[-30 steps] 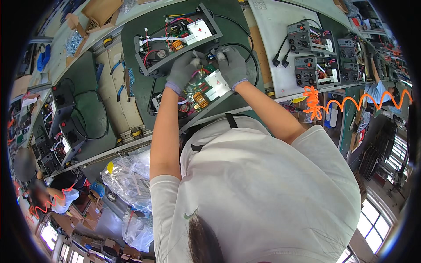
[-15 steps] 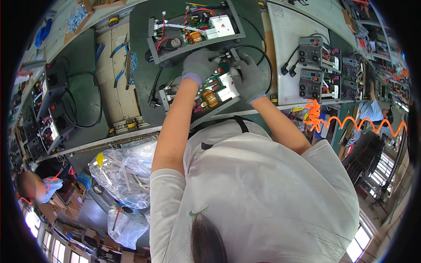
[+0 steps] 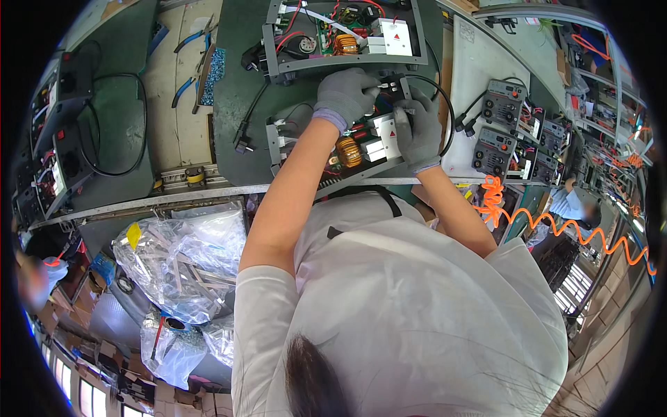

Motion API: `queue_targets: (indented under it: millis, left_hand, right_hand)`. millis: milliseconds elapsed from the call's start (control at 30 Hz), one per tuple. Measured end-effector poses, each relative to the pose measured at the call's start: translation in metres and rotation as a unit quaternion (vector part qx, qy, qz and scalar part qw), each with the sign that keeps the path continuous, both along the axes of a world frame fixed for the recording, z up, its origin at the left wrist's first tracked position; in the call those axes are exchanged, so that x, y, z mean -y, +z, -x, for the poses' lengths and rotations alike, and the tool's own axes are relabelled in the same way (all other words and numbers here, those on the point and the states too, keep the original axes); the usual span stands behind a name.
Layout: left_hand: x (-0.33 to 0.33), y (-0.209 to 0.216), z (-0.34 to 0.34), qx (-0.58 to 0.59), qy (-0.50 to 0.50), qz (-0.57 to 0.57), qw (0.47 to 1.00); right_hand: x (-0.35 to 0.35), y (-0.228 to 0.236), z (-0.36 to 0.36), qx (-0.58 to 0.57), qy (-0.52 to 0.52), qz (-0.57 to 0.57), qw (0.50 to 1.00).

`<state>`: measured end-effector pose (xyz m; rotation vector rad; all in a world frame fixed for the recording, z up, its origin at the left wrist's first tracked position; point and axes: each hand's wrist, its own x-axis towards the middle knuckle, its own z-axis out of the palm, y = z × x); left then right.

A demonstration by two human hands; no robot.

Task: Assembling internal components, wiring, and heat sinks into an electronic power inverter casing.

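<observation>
An open metal-cased electrical device point(image 3: 353, 179) lies in front of me, showing a green circuit board, a copper coil point(image 3: 349, 151) and a white block. Grey gloves cover both my hands. My left hand point(image 3: 346, 96) is closed over the device's far side, fingertips by a small connector at a black cable point(image 3: 450, 115); what it pinches is too small to make out. My right hand point(image 3: 419, 132) is closed around the device's right end, thumb near the cable entry; its fingertips are partly hidden. A second open device point(image 3: 347, 68) stands just beyond, untouched.
Cutters and pliers point(image 3: 186, 87) lie left, beside a tray of small blue parts point(image 3: 212, 78). More devices stand left point(image 3: 73, 149) and right point(image 3: 503, 103). A black plug point(image 3: 242, 142) rests on the green mat. An orange coiled hose point(image 3: 542, 221) hangs right. Plastic-wrapped parts point(image 3: 184, 257) sit below.
My view has shifted, so the bench appears farther up and the devices farther right. Both hands stay at the near device's far right part, with fingers slightly moved around the cable end.
</observation>
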<state>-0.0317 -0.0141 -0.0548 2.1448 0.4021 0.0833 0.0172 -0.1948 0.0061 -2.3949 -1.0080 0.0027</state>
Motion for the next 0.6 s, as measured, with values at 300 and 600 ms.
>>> queue_targets:
  millis: [300, 600]
  left_hand:
    - [0.004, 0.007, -0.004, 0.029, -0.011, -0.049, 0.998]
    - [0.014, 0.017, -0.021, -0.018, -0.069, -0.138, 0.988]
  right_hand:
    - [-0.001, 0.003, 0.000, -0.011, 0.007, -0.004, 1.000]
    - [0.001, 0.004, -0.001, 0.015, 0.021, 0.012, 1.000]
